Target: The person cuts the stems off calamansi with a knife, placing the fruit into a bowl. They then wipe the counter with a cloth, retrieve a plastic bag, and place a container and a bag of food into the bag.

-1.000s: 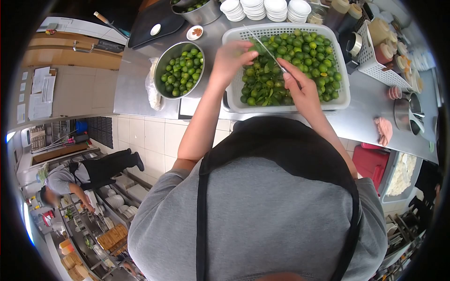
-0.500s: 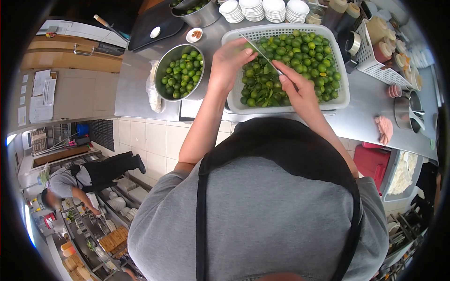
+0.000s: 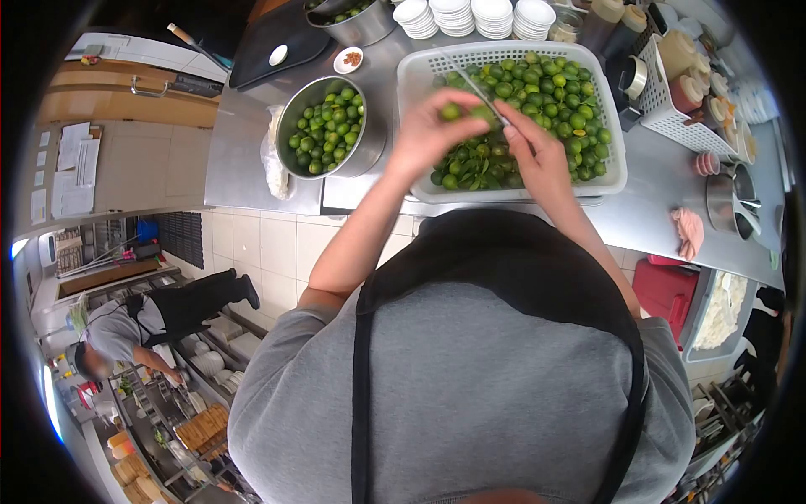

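Observation:
Over a white perforated basket full of small green limes, both my hands work close together. My left hand, slightly blurred, has its thumb and fingers curled around a lime. In my right hand is a knife, its thin blade slanting up and left past the left fingertips. Leafy sprigs lie among the limes below my hands. To the left, a round metal pot holds more limes.
Stacks of white dishes line the back. A small dish of reddish-brown bits and a dark tray are at back left. A bottle basket and a pink cloth sit right. Another person works at far left.
My left hand has moved slightly right and down, nearer my right hand, with its fingers reaching further across. The knife has shifted a little, its blade now steeper.

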{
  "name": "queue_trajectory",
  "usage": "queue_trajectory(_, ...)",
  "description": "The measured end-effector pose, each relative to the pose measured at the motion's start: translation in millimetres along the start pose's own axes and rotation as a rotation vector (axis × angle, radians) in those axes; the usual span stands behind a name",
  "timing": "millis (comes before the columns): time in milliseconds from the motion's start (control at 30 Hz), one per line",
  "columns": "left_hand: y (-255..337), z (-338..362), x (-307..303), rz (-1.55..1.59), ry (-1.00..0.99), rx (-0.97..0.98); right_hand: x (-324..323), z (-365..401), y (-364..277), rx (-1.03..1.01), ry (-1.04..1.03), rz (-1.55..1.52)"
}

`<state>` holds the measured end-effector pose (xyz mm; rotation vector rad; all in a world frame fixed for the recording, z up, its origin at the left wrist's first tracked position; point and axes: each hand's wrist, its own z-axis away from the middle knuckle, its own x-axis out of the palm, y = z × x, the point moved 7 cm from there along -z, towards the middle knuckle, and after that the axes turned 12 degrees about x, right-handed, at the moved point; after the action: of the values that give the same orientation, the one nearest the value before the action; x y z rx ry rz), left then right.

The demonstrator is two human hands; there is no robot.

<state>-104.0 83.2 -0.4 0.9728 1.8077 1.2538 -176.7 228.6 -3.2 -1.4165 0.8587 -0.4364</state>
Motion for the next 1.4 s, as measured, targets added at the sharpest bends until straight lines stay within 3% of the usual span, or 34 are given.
queue_trajectory(100, 3.7, 8.1, 18.9, 0.154, -0.047, -0.033, -4.4, -4.5, -4.0, 0.033, 0.004, -0.037)
queue_trajectory(167, -18.5, -4.2, -15.7, 0.058, 0.165, -0.067, -6.0, 1.4, -4.6, 0.060, -0.002, -0.051)
queue_trajectory(233, -12.0, -12.6, -31.4, 0.237, 0.286, 0.044, 1.7, 8.1, -3.9, 0.080, -0.094, -0.069)
queue_trajectory(400, -9.6, -15.9, -45.0, 0.190, 0.335, 0.052, 8.4, 12.7, -1.6, -0.008, -0.085, -0.057)
queue_trajectory(500, -11.0, -11.7, -37.2, -0.018, 0.251, 0.042, 10.0, 7.5, 0.0, 0.056, -0.100, -0.018)
queue_trajectory(633, -11.4, -4.2, -15.5, -0.080, 0.133, 0.038, 7.9, -0.7, -2.8, -0.015, -0.041, -0.001)
queue_trajectory(700, -17.2, -2.8, -8.2, 0.355, 0.176, -0.055, 6.8, -1.3, -2.1, -0.004, -0.037, -0.003)
queue_trajectory(800, -16.5, -5.4, -23.7, 0.538, 0.254, -0.039, 7.5, 0.7, 1.0, -0.009, -0.058, 0.006)
queue_trajectory(867, -10.8, -4.7, -56.8, 0.418, 0.351, -0.092, 11.6, 3.5, 4.3, 0.017, -0.121, -0.005)
queue_trajectory(933, -2.6, -2.3, -106.8, 0.194, 0.489, -0.003, 11.5, 6.4, 6.5, 0.048, -0.133, -0.033)
queue_trajectory(967, 8.0, 3.5, -130.9, -0.037, 0.557, 0.059, 11.8, 6.7, 8.3, 0.076, -0.144, -0.062)
queue_trajectory(1033, 39.7, 10.7, -157.9, -0.972, 0.555, 0.169, 7.3, 4.1, 11.4, 0.093, -0.134, -0.069)
queue_trajectory(1100, 53.8, 10.1, -142.1, -1.328, 0.501, 0.384, 4.8, 0.7, 12.5, 0.108, -0.126, -0.078)
queue_trajectory(1233, -9.1, -6.6, -69.8, -1.031, 0.054, 0.084, 4.5, -1.5, 13.3, 0.123, -0.114, -0.065)
queue_trajectory(1367, -62.2, -11.3, 6.7, -1.261, -0.443, -0.051, 0.2, 2.7, 10.5, 0.119, -0.125, -0.085)
queue_trajectory(1400, -73.6, -13.5, 10.3, -1.260, -0.444, -0.048, -1.0, 3.3, 12.6, 0.146, -0.127, -0.088)
